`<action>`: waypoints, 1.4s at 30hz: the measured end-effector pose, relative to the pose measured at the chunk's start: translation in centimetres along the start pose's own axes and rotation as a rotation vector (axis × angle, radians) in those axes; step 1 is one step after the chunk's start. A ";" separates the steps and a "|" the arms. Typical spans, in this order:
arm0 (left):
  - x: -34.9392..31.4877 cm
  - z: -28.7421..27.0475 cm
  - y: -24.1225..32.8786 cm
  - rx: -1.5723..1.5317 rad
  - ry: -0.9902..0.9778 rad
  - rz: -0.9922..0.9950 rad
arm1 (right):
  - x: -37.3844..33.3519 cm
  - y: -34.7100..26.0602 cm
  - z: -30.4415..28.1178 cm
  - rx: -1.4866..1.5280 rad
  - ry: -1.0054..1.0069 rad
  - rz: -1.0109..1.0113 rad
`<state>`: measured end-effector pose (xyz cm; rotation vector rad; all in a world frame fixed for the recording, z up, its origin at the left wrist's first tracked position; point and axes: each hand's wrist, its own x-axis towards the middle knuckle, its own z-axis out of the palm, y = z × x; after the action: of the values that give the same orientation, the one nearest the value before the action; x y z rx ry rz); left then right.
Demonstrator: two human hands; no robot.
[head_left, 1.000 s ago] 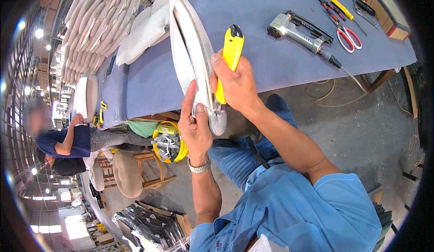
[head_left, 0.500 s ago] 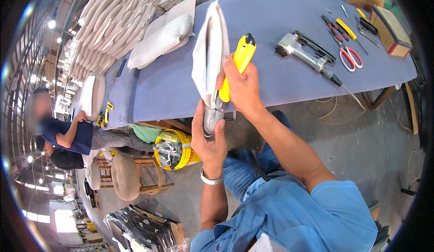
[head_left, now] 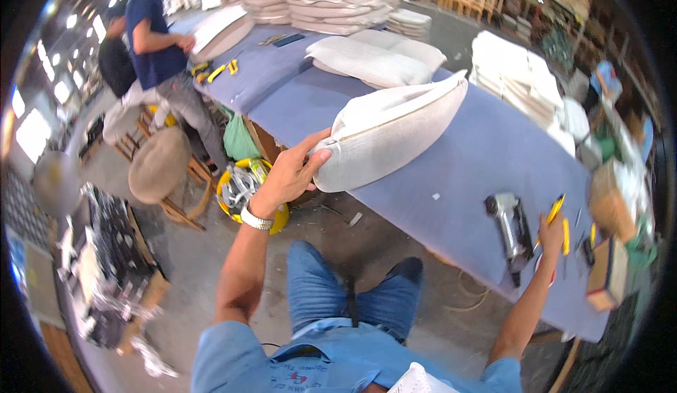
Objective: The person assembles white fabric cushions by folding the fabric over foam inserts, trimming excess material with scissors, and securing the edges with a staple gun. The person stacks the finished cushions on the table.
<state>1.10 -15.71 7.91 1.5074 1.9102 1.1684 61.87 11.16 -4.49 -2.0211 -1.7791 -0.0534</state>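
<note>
My left hand grips the near end of a light grey fabric cushion, thumb on one side and fingers on the other. The cushion is tilted up over the table edge, its long seam facing upward. At the right end of the table, my right hand is closed around a yellow utility knife, whose dark-tipped end sticks out above the fingers. Beside that hand lie a nail gun and a yellow-handled tool. My right hand and forearm mostly hide the red-handled scissors.
A blue-grey covered table runs across the view. Flat cushions lie on it, with tall cushion stacks behind. A cardboard box stands at the right end. Left are a yellow bucket, a stool and two people.
My right hand has left the cushion and moved right with the utility knife to the tools. The cushion, still in my left hand, has swung to lean rightward. My view has turned.
</note>
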 end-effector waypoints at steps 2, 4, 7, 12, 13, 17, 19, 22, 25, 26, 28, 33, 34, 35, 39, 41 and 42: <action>-0.2 0.5 -0.9 -0.040 -0.014 -0.027 | 0.7 -0.1 -0.3 -0.089 -0.082 0.035; -0.3 0.6 -1.1 -0.085 -0.001 0.051 | 1.6 -0.3 0.4 -0.121 0.079 -0.017; 0.7 0.1 -1.8 -0.080 -0.017 0.221 | 2.6 -4.3 0.2 0.027 0.254 -0.123; 3.7 -1.9 -4.0 -0.055 -0.064 0.254 | -3.0 -25.6 -5.2 0.771 0.121 -0.659; 4.0 -2.0 -4.2 -0.090 -0.050 0.232 | -4.7 -29.8 -6.4 0.766 0.131 -0.859; 4.1 -1.7 -6.1 -0.132 0.009 0.302 | -9.2 -42.0 -7.8 0.772 0.060 -1.352; 3.6 -1.8 -7.2 -0.142 0.003 0.316 | -10.3 -46.4 -8.0 0.686 -0.061 -1.545; 3.3 -1.2 -9.0 -0.280 -0.003 0.291 | -10.8 -50.5 -5.0 0.666 -0.297 -1.672; 3.4 -1.1 -9.4 -0.478 -0.020 0.272 | -11.5 -52.2 -3.5 0.543 -0.500 -1.670; 3.6 -1.2 -9.7 -0.457 -0.016 0.264 | -11.6 -52.6 -3.2 0.523 -0.467 -1.673; 4.1 -1.4 -10.1 -0.417 -0.011 0.250 | -11.6 -53.2 -2.5 0.482 -0.401 -1.675; 5.3 -0.8 -10.0 -0.477 0.060 0.278 | -10.9 -54.6 -1.7 0.574 -0.399 -1.572; 5.5 -0.7 -9.9 -0.477 0.071 0.276 | -10.8 -54.7 -1.5 0.618 -0.418 -1.532; 5.7 -0.7 -10.0 -0.453 0.082 0.294 | -10.7 -54.8 -1.3 0.671 -0.449 -1.500; 5.8 -0.9 -9.3 -0.372 0.113 0.302 | -10.5 -55.1 -1.1 0.741 -0.533 -1.406; 5.6 -1.0 -9.1 -0.341 0.120 0.291 | -10.8 -55.2 -1.8 0.713 -0.554 -1.380; 5.5 -1.2 -9.2 -0.327 0.122 0.292 | -11.1 -55.4 -2.1 0.701 -0.562 -1.367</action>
<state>-6.72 -11.37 1.83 1.5934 1.5066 1.6442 7.87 4.05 10.58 -0.1190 -2.6402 0.6573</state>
